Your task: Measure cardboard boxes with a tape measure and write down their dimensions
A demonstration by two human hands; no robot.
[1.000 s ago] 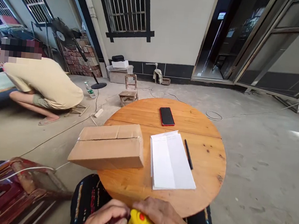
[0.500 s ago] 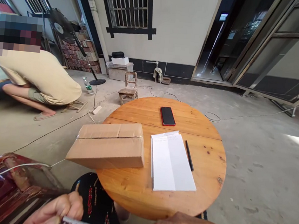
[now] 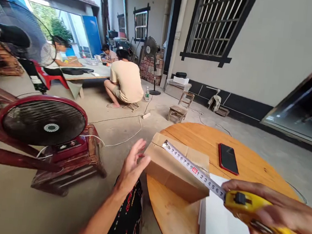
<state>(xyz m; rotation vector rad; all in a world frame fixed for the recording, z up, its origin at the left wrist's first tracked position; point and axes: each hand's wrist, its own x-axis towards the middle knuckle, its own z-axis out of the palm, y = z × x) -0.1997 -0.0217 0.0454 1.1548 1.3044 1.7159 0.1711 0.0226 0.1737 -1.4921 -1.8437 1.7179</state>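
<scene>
My right hand (image 3: 273, 213) grips a yellow tape measure (image 3: 251, 211) above the round wooden table (image 3: 179, 222). Its white blade (image 3: 192, 167) runs out to the left across the top of a taped cardboard box (image 3: 177, 168), with the metal hook at the box's far left corner. My left hand (image 3: 133, 164) is open, fingers spread, just left of the box and not touching it. White paper (image 3: 222, 226) lies on the table under the tape measure. A phone in a red case (image 3: 228, 159) lies beyond the box.
A red floor fan (image 3: 45, 121) on a dark red wooden frame stands at left. A person in a beige shirt (image 3: 126, 81) crouches farther back by a low table with other people. A small wooden stool (image 3: 179, 110), cables and a standing fan are on the concrete floor.
My head has turned left. The tape blade has been pulled out and laid across the box. My left hand let go of the blade's end and opened. My right hand rose with the case.
</scene>
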